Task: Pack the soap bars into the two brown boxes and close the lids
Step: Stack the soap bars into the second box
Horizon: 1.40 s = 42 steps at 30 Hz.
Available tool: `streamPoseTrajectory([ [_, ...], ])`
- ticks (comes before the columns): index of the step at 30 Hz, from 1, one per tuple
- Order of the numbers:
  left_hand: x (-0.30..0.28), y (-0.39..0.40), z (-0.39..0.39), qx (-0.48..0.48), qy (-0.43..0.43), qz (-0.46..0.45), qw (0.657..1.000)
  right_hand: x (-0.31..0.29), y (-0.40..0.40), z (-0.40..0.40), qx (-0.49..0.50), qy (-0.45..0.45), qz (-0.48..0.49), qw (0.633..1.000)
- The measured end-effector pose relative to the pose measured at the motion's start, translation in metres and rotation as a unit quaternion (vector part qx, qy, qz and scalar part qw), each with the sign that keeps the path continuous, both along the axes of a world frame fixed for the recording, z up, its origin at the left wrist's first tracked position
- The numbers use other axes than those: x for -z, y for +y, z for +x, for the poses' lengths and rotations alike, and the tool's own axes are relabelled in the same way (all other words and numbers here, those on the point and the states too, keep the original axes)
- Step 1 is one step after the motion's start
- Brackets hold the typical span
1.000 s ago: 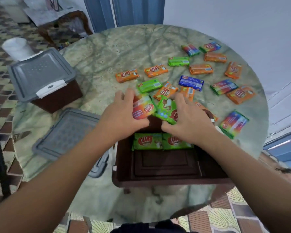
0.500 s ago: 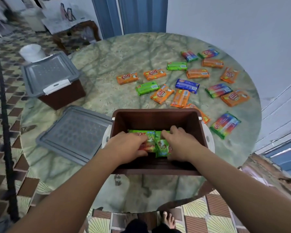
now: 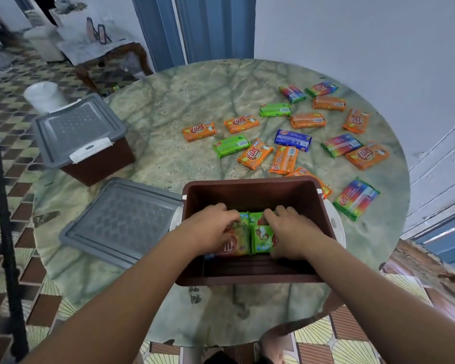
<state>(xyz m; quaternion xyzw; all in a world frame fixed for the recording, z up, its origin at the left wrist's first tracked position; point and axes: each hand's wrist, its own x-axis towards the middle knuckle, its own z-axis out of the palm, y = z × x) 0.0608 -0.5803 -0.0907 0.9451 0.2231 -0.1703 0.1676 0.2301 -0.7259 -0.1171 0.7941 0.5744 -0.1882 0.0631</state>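
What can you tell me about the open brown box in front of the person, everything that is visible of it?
The open brown box is a rectangular tub of what looks like dark brown plastic, with white latches at its left and right ends. It stands upright on the table near the front edge, without a lid; a grey lid lies flat just left of it. Inside are several soap bars in green and orange wrappers. The left hand and right hand reach into it and rest on these bars.

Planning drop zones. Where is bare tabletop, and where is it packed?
Free: far table between the closed box and the soap bars; the near edge below the open box. Crowded: the far right, strewn with bars; the loose lid fills the near left.
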Motion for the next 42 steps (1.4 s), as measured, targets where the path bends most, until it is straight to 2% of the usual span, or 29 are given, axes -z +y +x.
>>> streamPoseTrajectory([
  [7, 0.002, -0.013, -0.006, 0.056, 0.053, 0.083, 0.994, -0.002, 0.0, -0.002, 0.009, 0.001, -0.002, 1.0],
  [11, 0.017, -0.023, -0.007, 0.07, 0.04, 0.117, 0.99, -0.003, 0.0, -0.002, 0.014, 0.004, 0.002, 1.0],
  [20, 0.023, -0.025, -0.003, 0.06, 0.011, 0.056, 0.997, -0.003, 0.0, -0.002, 0.014, 0.006, 0.0, 1.0],
  [29, 0.021, -0.028, -0.004, 0.06, 0.01, 0.035, 0.998, -0.002, 0.0, -0.002, 0.012, 0.003, -0.002, 1.0],
  [38, 0.004, -0.035, 0.002, 0.051, 0.06, -0.062, 0.995, -0.001, 0.0, -0.002, 0.012, 0.0, -0.002, 1.0],
  [42, -0.016, -0.036, 0.001, 0.012, -0.001, -0.107, 0.994, 0.0, 0.001, -0.002, 0.009, -0.006, -0.008, 1.0],
])
